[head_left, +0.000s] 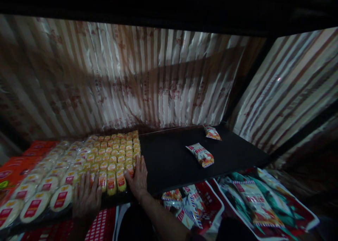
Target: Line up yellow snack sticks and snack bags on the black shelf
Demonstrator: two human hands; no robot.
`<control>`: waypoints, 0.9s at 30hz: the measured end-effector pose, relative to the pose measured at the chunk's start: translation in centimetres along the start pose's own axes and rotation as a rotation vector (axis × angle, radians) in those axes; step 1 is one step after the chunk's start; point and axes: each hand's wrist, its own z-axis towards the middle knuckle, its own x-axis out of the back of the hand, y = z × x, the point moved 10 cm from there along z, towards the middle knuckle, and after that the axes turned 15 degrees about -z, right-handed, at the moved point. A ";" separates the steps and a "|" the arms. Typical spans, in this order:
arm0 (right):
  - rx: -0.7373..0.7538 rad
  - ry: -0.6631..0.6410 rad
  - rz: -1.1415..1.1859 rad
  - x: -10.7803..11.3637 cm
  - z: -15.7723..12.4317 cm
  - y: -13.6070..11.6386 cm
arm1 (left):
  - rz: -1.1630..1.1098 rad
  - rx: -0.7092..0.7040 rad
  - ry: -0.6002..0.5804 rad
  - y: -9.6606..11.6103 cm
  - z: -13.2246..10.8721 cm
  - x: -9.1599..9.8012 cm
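My left hand (86, 195) lies flat with fingers stretched forward at the front edge of the rows. It touches the front of the small yellow wrapped snacks (111, 180), close to the round white wrapped cakes (61, 198). At the right side of the yellow rows rests my right hand (138, 177), thumb apart and fingers extended along the outer column. Neither hand grips anything. The yellow snacks stand in tight rows on a black shelf (169, 160). Some of them are hidden behind my fingers.
Two snack bags, a nearer one (202, 155) and a farther one (212, 133), lie on the shelf. Below are an open bag of snack packets (185, 205) and another with green and white packets (253, 202). Orange boxes (16, 170) stand left. Striped sheeting (158, 79) closes the back.
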 end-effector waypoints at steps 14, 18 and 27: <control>-0.015 -0.057 0.287 2.0 -1.5 3.4 | 0.005 -0.014 0.089 0.1 -0.3 0.9; 0.115 0.020 0.355 6.0 -5.2 6.2 | -0.032 -0.057 0.110 4.2 -0.3 1.9; 0.113 -0.174 -0.115 8.4 -11.5 19.9 | -0.574 -0.306 -0.895 25.5 -12.5 -9.2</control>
